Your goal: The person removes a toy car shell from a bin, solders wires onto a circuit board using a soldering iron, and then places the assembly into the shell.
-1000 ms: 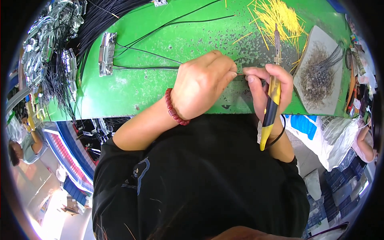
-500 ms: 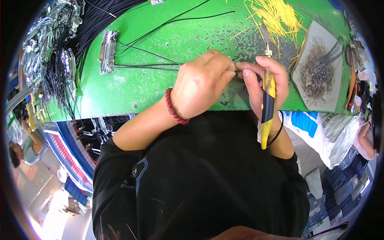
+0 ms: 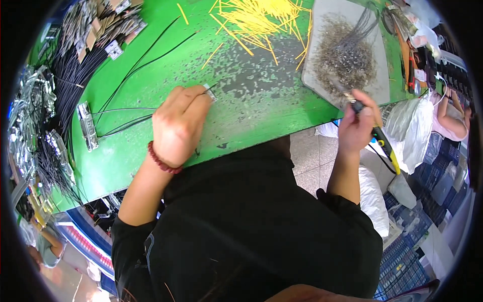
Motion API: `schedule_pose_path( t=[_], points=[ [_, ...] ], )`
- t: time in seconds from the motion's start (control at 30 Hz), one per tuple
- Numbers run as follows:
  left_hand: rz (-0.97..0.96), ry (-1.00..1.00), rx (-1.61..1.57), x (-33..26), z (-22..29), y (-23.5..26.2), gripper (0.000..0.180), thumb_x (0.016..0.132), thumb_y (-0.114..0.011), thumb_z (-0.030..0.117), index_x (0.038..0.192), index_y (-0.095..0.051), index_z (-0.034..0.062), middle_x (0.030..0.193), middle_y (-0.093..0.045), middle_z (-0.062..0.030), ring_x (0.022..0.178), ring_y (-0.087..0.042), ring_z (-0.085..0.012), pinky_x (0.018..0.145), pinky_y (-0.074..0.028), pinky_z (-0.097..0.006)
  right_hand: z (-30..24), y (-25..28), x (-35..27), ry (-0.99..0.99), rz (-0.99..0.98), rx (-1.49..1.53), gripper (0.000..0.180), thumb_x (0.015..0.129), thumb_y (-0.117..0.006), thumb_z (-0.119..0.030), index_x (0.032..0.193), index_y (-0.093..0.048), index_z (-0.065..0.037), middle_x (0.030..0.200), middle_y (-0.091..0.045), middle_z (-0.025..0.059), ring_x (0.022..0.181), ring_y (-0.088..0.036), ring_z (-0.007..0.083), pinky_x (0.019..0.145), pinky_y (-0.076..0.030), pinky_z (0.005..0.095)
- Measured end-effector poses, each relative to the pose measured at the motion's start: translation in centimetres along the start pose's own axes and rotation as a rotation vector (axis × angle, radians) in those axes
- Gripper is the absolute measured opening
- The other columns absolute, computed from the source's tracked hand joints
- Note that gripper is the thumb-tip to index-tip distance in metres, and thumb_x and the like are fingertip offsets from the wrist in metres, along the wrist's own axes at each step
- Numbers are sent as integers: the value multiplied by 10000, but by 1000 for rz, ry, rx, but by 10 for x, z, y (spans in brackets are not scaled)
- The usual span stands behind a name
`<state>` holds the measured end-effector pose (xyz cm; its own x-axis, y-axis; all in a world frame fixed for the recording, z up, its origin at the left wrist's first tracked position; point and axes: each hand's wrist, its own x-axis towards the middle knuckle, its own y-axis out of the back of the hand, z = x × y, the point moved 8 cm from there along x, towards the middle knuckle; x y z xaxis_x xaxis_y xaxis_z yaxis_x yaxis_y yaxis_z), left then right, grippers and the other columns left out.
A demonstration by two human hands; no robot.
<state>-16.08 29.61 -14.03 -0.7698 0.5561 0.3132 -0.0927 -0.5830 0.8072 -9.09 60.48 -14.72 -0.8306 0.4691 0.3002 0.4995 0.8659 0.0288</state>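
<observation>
Both hands are closed in a grip: the left hand pinches a small silvery metal piece between fingertips at the end of a thin black wire, and rests on the green bench near its front edge. That wire runs leftward across the bench toward a flat metal fixture lying near the left end. A red bead bracelet circles the left wrist. The right hand is wrapped narrowly around a black and yellow hand tool, whose yellow handle end sticks out to the lower right, past the bench edge, while its tip points up at the near edge of a grey tray. A heap of small dark wire scraps fills the middle of the tray. Just left of the tray, a loose scatter of yellow sleeve pieces lies on the bench. At the far left, bundles of black cables and silvery parts are stacked along the bench's rim. Both hands are well apart from each other.
</observation>
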Motion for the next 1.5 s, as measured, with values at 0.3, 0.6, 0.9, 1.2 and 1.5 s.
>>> schedule_pose_path(
  t=[0.3, 0.6, 0.9, 1.2, 1.5],
  points=[
    [63, 172, -166, 2, -13, -7, 132, 685, -687, -48, 772, -611, 16, 864, -639, -117, 770, -627, -257, 657, -514, -327, 28, 53, 46, -46, 153, 40, 114, 772, -535, 9, 881, -557, 32, 640, -518, 37, 526, -467, 82, 524, -372, 195],
    [69, 255, -169, -1, -13, -6, 107, 698, -684, -37, 765, -612, 7, 866, -639, -134, 788, -624, -262, 692, -508, -328, 30, 46, 48, -51, 154, -127, 109, 775, -541, -2, 880, -571, 9, 652, -556, 41, 540, -497, 80, 516, -371, 198],
    [87, 257, -172, -7, -17, -4, 95, 704, -675, -22, 761, -607, 11, 866, -639, -134, 799, -624, -274, 701, -510, -342, 19, 19, 25, -80, 65, 6, 111, 763, -474, -4, 859, -522, 23, 644, -478, 55, 506, -417, 100, 522, -368, 221],
    [143, 185, -183, -6, -17, -4, 86, 719, -669, -7, 745, -593, 21, 876, -645, -106, 759, -616, -248, 625, -503, -322, 13, -94, -21, -274, -376, 295, 246, 739, -616, -126, 918, -525, 17, 800, -522, 46, 629, -469, 74, 571, -360, 193],
    [212, 208, -118, -7, -22, -6, 92, 718, -667, -6, 744, -581, 12, 818, -628, -107, 729, -610, -275, 634, -507, -344, 17, -135, -28, -161, -388, 183, 193, 763, -628, -121, 869, -513, -8, 715, -496, 11, 597, -409, 43, 541, -307, 194]
  ],
)
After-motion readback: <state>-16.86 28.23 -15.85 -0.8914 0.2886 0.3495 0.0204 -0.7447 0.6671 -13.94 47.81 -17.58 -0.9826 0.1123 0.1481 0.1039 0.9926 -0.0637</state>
